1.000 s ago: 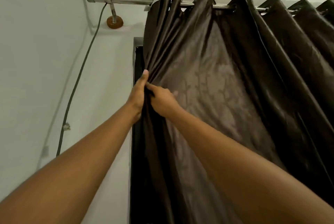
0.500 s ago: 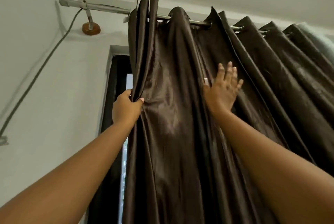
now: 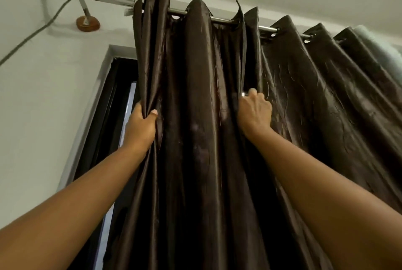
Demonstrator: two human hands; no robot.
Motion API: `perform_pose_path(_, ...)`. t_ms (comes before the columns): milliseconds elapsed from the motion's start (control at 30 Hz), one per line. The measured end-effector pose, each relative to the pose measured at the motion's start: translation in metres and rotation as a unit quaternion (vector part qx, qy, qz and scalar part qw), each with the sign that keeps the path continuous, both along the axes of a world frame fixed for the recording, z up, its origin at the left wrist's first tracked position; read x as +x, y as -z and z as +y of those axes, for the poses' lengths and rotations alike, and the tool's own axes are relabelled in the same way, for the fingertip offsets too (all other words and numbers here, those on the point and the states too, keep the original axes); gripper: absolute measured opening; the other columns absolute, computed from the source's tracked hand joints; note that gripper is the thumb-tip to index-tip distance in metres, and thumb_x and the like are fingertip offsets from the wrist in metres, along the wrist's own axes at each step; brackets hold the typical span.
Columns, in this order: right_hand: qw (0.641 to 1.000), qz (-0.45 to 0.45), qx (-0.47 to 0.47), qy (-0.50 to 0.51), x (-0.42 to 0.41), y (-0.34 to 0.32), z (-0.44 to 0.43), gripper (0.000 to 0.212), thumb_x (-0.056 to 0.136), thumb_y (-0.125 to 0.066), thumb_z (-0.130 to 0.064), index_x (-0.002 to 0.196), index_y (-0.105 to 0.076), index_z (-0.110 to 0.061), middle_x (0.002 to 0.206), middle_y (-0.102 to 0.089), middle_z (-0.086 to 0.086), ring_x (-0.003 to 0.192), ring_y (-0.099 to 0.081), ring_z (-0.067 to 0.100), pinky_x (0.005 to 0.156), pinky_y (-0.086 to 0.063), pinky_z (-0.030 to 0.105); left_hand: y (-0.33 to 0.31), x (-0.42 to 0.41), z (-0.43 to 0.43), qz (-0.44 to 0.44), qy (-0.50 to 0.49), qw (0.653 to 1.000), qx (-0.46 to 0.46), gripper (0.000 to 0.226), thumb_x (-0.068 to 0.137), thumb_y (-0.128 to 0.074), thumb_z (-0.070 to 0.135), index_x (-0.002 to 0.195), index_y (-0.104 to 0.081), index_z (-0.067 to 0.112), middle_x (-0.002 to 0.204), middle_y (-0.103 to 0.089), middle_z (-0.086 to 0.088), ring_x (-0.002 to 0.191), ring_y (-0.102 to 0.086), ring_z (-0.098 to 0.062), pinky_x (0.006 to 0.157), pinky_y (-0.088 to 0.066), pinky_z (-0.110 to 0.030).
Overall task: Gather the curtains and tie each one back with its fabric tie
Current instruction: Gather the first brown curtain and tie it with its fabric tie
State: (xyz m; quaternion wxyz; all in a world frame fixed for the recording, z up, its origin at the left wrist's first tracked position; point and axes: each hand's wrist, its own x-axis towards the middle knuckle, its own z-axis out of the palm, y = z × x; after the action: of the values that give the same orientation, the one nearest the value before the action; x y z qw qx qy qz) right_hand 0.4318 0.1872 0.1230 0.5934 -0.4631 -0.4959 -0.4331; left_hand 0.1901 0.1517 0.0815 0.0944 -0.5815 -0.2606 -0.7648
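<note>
A dark brown shiny curtain (image 3: 200, 99) hangs in deep folds from a metal rod (image 3: 219, 19) near the ceiling. My left hand (image 3: 141, 126) grips the curtain's bunched left edge, thumb in front of the fabric. My right hand (image 3: 255, 110) is further right at about the same height, fingers curled into a fold of the curtain and gripping it. More folds of the curtain (image 3: 326, 95) spread out to the right. No fabric tie is in view.
A dark window frame (image 3: 108, 117) with a strip of daylight shows left of the curtain. The rod's bracket (image 3: 87, 22) is fixed on the white wall, and a grey cable (image 3: 28, 38) runs down from it. A pale fabric edge (image 3: 378, 45) shows at far right.
My right hand left the curtain's left edge, reached right with spread fingers, and now grips a fold there. My left hand keeps hold of the left edge. The view tilted upward.
</note>
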Motion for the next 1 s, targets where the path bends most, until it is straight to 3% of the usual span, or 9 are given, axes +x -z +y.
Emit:
perform_pose_path(133, 0.98, 0.045, -0.051, -0.185, -0.038, -0.016, -0.015, 0.025, 0.089, -0.047, -0.009, 0.106, -0.065, -0.009, 0.109, -0.062, 0.014, 0.102, -0.058, 0.034, 0.084, -0.05, 0.041, -0.001, -0.007, -0.005, 0.001, -0.013, 1.0, -0.01, 0.039, 0.103, -0.04, 0.026, 0.141, -0.045, 0.018, 0.127, -0.056, 0.0, 0.114, -0.052, -0.017, 0.092, -0.038, -0.028)
perform_pose_path(267, 0.931, -0.025, -0.061, -0.359, -0.094, -0.033, -0.036, 0.024, 0.084, -0.047, -0.002, 0.099, -0.066, 0.0, 0.11, -0.061, 0.027, 0.105, -0.055, 0.04, 0.081, -0.044, 0.037, 0.001, -0.028, -0.03, 0.005, -0.026, 0.999, -0.02, 0.041, 0.104, -0.037, 0.027, 0.142, -0.042, 0.014, 0.125, -0.052, 0.004, 0.109, -0.045, -0.009, 0.09, -0.034, -0.024)
perform_pose_path(367, 0.901, -0.09, -0.082, -0.416, -0.148, -0.035, -0.045, 0.022, 0.085, -0.049, -0.003, 0.098, -0.067, 0.001, 0.107, -0.065, 0.026, 0.103, -0.059, 0.039, 0.079, -0.045, 0.036, 0.003, -0.04, -0.034, 0.035, -0.033, 0.998, -0.033, 0.039, 0.104, -0.038, 0.029, 0.139, -0.047, 0.014, 0.126, -0.055, 0.005, 0.12, -0.052, -0.018, 0.1, -0.041, -0.031)
perform_pose_path(500, 0.831, -0.16, -0.09, -0.525, -0.225, -0.039, -0.1, 0.025, 0.092, -0.048, -0.006, 0.109, -0.066, -0.002, 0.11, -0.065, 0.021, 0.102, -0.06, 0.035, 0.087, -0.048, 0.036, -0.003, -0.09, -0.068, 0.003, -0.042, 0.999, -0.02, 0.036, 0.102, -0.044, 0.03, 0.133, -0.056, 0.019, 0.118, -0.066, -0.006, 0.104, -0.063, -0.026, 0.098, -0.049, -0.045)
perform_pose_path(667, 0.791, -0.172, -0.136, -0.571, -0.243, -0.048, -0.113, 0.029, 0.092, -0.047, 0.001, 0.116, -0.063, 0.0, 0.115, -0.063, 0.021, 0.105, -0.059, 0.032, 0.088, -0.046, 0.029, -0.013, -0.136, -0.111, 0.036, -0.095, 0.995, -0.007, 0.034, 0.103, -0.04, 0.029, 0.133, -0.056, 0.025, 0.117, -0.064, 0.003, 0.103, -0.061, -0.017, 0.094, -0.048, -0.031)
perform_pose_path(733, 0.738, -0.137, -0.144, -0.645, -0.232, -0.033, -0.115, 0.027, 0.096, -0.049, -0.01, 0.118, -0.062, -0.001, 0.112, -0.064, 0.015, 0.093, -0.062, 0.02, 0.082, -0.049, 0.022, -0.017, -0.142, -0.118, 0.058, -0.07, 0.996, -0.019, 0.033, 0.103, -0.041, 0.026, 0.132, -0.057, 0.023, 0.112, -0.065, 0.005, 0.101, -0.063, -0.013, 0.089, -0.048, -0.025)
perform_pose_path(833, 0.563, 0.0, -0.161, -0.81, -0.21, -0.011, -0.105, 0.045, 0.098, -0.034, -0.049, 0.107, -0.064, -0.016, 0.089, -0.07, -0.003, 0.072, -0.063, 0.006, 0.066, -0.05, 0.022, -0.019, -0.139, -0.115, 0.082, -0.005, 0.994, -0.065, 0.03, 0.102, -0.043, 0.018, 0.126, -0.061, 0.017, 0.103, -0.069, 0.005, 0.094, -0.066, -0.012, 0.085, -0.051, -0.023)
perform_pose_path(900, 0.467, 0.035, -0.161, -0.869, -0.195, -0.001, -0.093, 0.056, 0.092, -0.033, -0.062, 0.11, -0.063, -0.018, 0.091, -0.074, 0.002, 0.08, -0.07, 0.014, 0.076, -0.057, 0.03, -0.02, -0.131, -0.107, 0.086, 0.048, 0.992, -0.082, 0.03, 0.1, -0.045, 0.014, 0.125, -0.062, 0.016, 0.104, -0.07, 0.002, 0.099, -0.066, -0.016, 0.09, -0.05, -0.027)
perform_pose_path(1000, 0.54, 0.044, -0.188, -0.819, -0.186, 0.005, -0.076, 0.083, 0.081, -0.065, -0.054, 0.145, -0.028, -0.017, 0.134, -0.054, 0.011, 0.106, -0.063, 0.027, 0.09, -0.053, 0.04, -0.019, -0.112, -0.099, 0.084, 0.113, 0.986, -0.089, 0.027, 0.099, -0.048, 0.022, 0.122, -0.062, 0.022, 0.098, -0.071, 0.006, 0.084, -0.069, -0.004, 0.068, -0.052, -0.017)
